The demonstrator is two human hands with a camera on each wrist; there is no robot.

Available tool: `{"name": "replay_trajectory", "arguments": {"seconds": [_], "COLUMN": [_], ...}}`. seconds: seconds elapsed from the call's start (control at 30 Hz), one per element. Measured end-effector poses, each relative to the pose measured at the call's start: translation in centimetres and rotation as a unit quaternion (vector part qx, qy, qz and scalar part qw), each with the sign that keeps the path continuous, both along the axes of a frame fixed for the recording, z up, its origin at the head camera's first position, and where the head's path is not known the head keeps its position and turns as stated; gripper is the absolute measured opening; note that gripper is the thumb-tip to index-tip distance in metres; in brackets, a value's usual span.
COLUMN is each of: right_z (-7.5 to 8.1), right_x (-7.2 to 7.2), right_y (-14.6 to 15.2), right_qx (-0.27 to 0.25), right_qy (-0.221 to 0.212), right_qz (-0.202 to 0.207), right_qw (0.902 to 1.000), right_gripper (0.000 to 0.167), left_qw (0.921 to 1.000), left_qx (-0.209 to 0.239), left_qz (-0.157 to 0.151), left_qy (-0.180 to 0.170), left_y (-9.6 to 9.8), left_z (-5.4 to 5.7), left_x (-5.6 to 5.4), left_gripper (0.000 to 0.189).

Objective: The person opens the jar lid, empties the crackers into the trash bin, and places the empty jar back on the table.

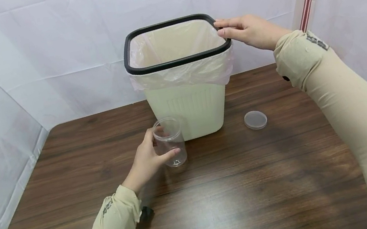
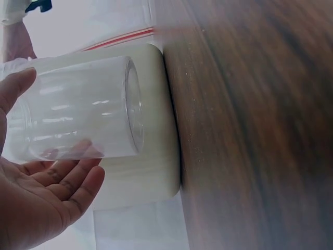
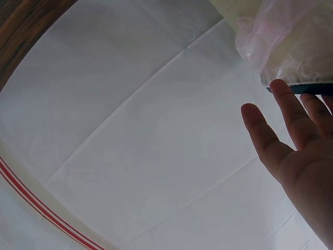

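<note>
My left hand holds a clear plastic jar, its thumb on the near side and fingers around the far side. The jar is upright and lidless, just in front of a cream trash bin. In the left wrist view, the jar's base looks raised off the table. My right hand touches the right side of the bin's black rim with fairly straight fingers. A pinkish translucent bag lines the bin and folds over its outside.
A round clear lid lies flat on the brown wooden table, right of the bin. White sheeting hangs behind and on both sides. A small black object shows beside the left sleeve.
</note>
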State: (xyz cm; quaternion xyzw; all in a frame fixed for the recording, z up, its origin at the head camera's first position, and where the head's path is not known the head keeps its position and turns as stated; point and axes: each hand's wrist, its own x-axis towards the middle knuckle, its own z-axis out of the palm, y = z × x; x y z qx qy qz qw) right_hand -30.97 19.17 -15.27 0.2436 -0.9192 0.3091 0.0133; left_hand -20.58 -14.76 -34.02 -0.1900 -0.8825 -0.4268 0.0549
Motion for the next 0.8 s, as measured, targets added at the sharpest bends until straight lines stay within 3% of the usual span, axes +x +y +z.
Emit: {"name": "replay_trajectory", "arguments": {"seconds": [0.4,0.8], "right_z": [-0.04,0.02], "right_x": [0.17,0.09], "right_y": [0.1,0.11], "right_qx": [0.001,0.003], "right_qy": [0.001,-0.002], "right_qz": [-0.004,-0.004], "right_qw": [1.0,1.0], "right_gripper": [0.055,0.055], "left_qw": [0.9986,0.9935], "left_qx": [-0.009,-0.013], "left_qz": [-0.051,-0.113], "left_qy": [0.002,-0.006], "left_y": [0.37,0.61], "left_z": [-0.43,-0.5], "left_x": [0.07,0.23], "left_gripper": [0.076,0.065]}}
